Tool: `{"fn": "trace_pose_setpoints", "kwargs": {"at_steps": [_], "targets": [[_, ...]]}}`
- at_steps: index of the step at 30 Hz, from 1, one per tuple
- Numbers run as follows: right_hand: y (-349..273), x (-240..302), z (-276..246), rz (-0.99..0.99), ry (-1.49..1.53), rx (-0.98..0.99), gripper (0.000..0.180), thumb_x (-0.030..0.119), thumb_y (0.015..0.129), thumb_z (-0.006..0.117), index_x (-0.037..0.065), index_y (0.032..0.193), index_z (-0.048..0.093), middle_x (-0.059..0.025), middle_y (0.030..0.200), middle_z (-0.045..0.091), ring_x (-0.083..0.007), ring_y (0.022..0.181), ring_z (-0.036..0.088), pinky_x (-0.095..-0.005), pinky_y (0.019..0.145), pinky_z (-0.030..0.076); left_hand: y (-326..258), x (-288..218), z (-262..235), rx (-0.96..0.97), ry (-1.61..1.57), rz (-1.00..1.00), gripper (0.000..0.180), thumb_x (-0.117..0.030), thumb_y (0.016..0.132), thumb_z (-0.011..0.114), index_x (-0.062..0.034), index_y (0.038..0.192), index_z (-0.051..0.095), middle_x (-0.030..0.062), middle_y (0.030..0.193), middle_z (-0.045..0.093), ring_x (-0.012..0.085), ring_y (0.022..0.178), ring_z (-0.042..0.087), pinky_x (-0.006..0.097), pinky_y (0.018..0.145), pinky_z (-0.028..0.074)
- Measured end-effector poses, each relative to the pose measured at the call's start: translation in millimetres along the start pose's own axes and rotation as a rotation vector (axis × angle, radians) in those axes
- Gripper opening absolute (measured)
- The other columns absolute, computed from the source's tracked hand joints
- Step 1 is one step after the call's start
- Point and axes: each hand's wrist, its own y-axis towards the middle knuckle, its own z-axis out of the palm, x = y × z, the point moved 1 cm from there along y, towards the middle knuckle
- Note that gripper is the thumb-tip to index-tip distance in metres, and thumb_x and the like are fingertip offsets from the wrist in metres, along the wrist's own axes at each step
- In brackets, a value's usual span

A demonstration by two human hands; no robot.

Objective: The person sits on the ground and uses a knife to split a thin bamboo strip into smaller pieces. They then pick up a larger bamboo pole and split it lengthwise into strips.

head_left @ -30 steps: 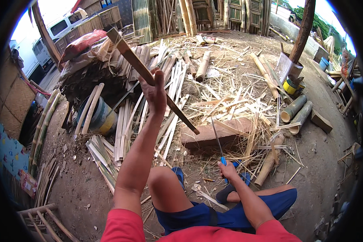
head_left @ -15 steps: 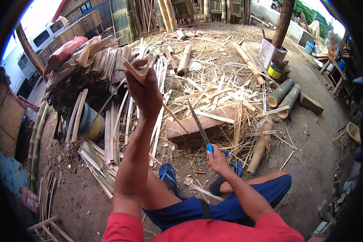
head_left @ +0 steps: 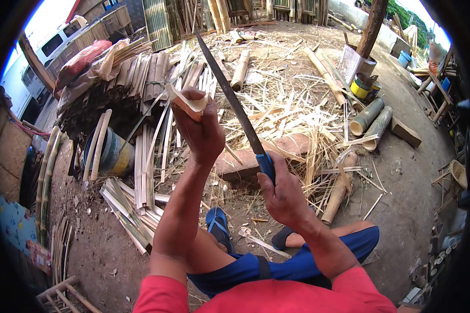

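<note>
My left hand [head_left: 199, 128] is raised in front of me, its fingers closed round a pale, curved piece of what looks like split bamboo [head_left: 189, 103]. A thin stick [head_left: 233, 154] shows below that fist; whether it belongs to the held piece I cannot tell. Gripped in my right hand [head_left: 285, 195] is a long knife [head_left: 230, 94] by its blue handle, the dark blade slanting up and to the left. The blade is apart from the piece in the picture. Beyond my feet lies a thick wooden block [head_left: 277, 151] with shavings around and on it.
Bamboo strips [head_left: 136, 214] lie in bundles at left, beside a bucket [head_left: 122, 156] and a stacked pile of slats [head_left: 133, 78]. Shavings [head_left: 282, 117] cover the ground ahead. Bamboo lengths [head_left: 373, 122], a wooden post [head_left: 372, 31] and a yellow-banded can [head_left: 359, 87] stand or lie at right.
My right hand has lifted the knife toward me and to the left, its blade now pointing higher. My left hand has shifted slightly right and down, still holding the curved piece.
</note>
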Motion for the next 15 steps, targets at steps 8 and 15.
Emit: {"fn": "trace_pose_setpoints", "kwargs": {"at_steps": [8,15], "targets": [[24,-39,44,0.237,-0.125,0.195,0.030,0.011,0.096,0.056,0.002,0.121,0.043,-0.0280,0.072,0.062,-0.0511,0.070,0.062,-0.0557,0.061,0.045,-9,9,6,-0.077,0.099,0.045,0.019,-0.005,0.091,0.057,-0.0018,0.106,0.046,0.0100,0.099,0.049,0.0163,0.081,0.049,0.030,0.074,0.043],[30,-41,42,0.069,-0.095,0.123,0.027,0.019,0.097,0.053,0.001,0.114,0.043,-0.0330,0.084,0.065,-0.0539,0.082,0.062,-0.0606,0.070,0.049,-8,9,3,-0.049,0.107,-0.007,0.021,-0.006,0.092,0.059,-0.0014,0.108,0.045,0.0083,0.095,0.049,0.0134,0.078,0.049,0.027,0.069,0.043]]}}
